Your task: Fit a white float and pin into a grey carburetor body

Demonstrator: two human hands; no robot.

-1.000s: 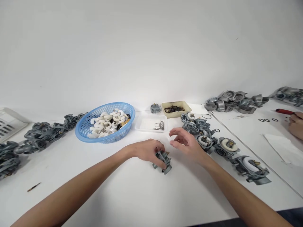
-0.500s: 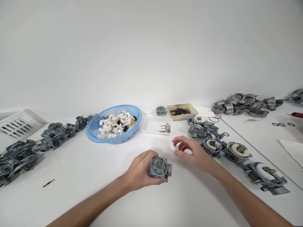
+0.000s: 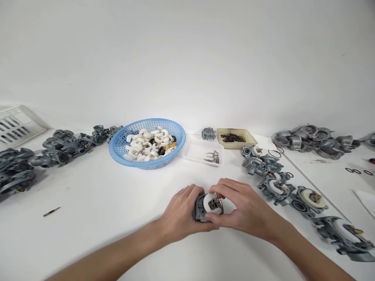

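Note:
My left hand (image 3: 186, 212) is wrapped round a grey metal carburetor body (image 3: 199, 210), its open face turned up toward me. Between the thumb and fingers of my right hand (image 3: 238, 203) is a white C-shaped carburetor float (image 3: 208, 201), held over that open face. Whether the float is seated or only resting there I cannot tell, as my fingers cover part of it. Beyond the hands stands a blue basket (image 3: 117, 159) heaped with more floats (image 3: 143, 144). Beside it a clear tray (image 3: 195, 151) holds several thin metal pins (image 3: 213, 157).
Carburetors with floats (image 3: 312, 197) run along the right. Grey carburetor bodies (image 3: 61, 146) line the left, near a white slotted basket (image 3: 17, 127). A cream tray (image 3: 253, 139) holds black rings. Metal bowls (image 3: 310, 136) are piled at the back right. A thin brass-coloured tool (image 3: 52, 211) lies at left.
My right hand has brought the float left onto the carburetor's open face; before, the two were apart. My view has shifted slightly.

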